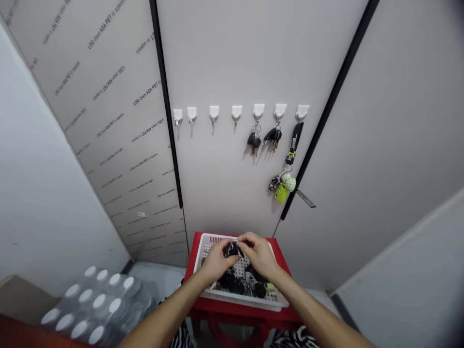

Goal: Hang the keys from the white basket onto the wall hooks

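Both my hands are over a white plastic basket [246,303] with perforated sides and bottom. Between them is a small dark bunch of keys [232,249], its details partly covered by fingers. My left hand [219,262] is closed around the dark part. The fingertips of my right hand [258,252] pinch at the top of the bunch, where a ring seems to be. Below my hands, several dark and metallic small items, seemingly more keys [237,286], lie in the basket.
The basket rests on a red stool [282,261]. On the wall ahead is a row of white hooks [237,112]. Two key bunches [254,139] and a black strap [295,142] with green charms [284,188] hang at the right. Capped bottles [99,302] stand lower left.
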Available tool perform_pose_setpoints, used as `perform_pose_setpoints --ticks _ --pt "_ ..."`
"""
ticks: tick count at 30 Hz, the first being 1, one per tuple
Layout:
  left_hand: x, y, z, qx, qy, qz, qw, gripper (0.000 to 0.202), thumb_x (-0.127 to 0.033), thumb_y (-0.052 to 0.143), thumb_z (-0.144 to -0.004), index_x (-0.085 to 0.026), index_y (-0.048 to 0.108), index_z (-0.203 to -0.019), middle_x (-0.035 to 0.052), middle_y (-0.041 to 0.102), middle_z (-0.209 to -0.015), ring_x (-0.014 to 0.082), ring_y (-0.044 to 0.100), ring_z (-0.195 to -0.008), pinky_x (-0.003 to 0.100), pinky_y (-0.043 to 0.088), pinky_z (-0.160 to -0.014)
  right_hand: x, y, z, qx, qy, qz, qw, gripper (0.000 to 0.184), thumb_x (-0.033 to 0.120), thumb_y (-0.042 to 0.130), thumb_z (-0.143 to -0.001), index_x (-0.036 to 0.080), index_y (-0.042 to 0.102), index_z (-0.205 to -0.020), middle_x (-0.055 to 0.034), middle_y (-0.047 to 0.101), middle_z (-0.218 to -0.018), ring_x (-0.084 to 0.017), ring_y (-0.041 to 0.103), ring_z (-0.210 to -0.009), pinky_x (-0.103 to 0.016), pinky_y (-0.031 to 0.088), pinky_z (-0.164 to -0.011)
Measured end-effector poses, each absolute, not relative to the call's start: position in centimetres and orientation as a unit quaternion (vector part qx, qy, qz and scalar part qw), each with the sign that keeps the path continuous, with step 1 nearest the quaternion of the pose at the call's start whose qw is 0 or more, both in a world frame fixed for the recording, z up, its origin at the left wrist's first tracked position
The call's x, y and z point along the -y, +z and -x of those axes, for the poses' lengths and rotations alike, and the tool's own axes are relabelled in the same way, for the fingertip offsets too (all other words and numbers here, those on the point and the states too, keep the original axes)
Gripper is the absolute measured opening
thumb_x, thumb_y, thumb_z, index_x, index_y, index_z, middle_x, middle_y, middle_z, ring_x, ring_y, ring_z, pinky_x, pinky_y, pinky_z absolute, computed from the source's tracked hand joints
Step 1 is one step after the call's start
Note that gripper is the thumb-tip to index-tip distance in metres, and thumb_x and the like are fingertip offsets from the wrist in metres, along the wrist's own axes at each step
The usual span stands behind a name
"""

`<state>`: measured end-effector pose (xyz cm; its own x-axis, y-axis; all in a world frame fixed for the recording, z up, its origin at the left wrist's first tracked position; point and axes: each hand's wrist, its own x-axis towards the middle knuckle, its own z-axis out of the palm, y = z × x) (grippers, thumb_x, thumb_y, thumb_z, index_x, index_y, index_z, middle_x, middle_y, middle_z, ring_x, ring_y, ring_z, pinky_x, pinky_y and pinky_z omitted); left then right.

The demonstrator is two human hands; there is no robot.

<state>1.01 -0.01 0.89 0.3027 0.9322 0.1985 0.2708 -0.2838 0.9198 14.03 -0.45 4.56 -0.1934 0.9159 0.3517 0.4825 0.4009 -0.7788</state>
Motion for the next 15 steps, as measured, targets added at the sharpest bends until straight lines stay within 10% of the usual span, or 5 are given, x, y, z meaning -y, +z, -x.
perform_pose_setpoints --ticks 15 --pt "-6.4 15.5 -2.0 -0.355 0.483 -0.634 0.488 0.021 -0.03 0.034 -0.07 -0.012 0.045 -0.071 -0.0021 0.047 -0.053 0.004 0.043 -0.042 0.016 0.031 -0.044 -7.3 18.8 -13.7 0.617 0.325 0.43 0.573 0.015 0.026 0.052 -0.056 0.012 0.051 -0.059 0.0048 0.046 -0.042 -0.005 0.041 -0.039 -0.02 0.038 -0.042"
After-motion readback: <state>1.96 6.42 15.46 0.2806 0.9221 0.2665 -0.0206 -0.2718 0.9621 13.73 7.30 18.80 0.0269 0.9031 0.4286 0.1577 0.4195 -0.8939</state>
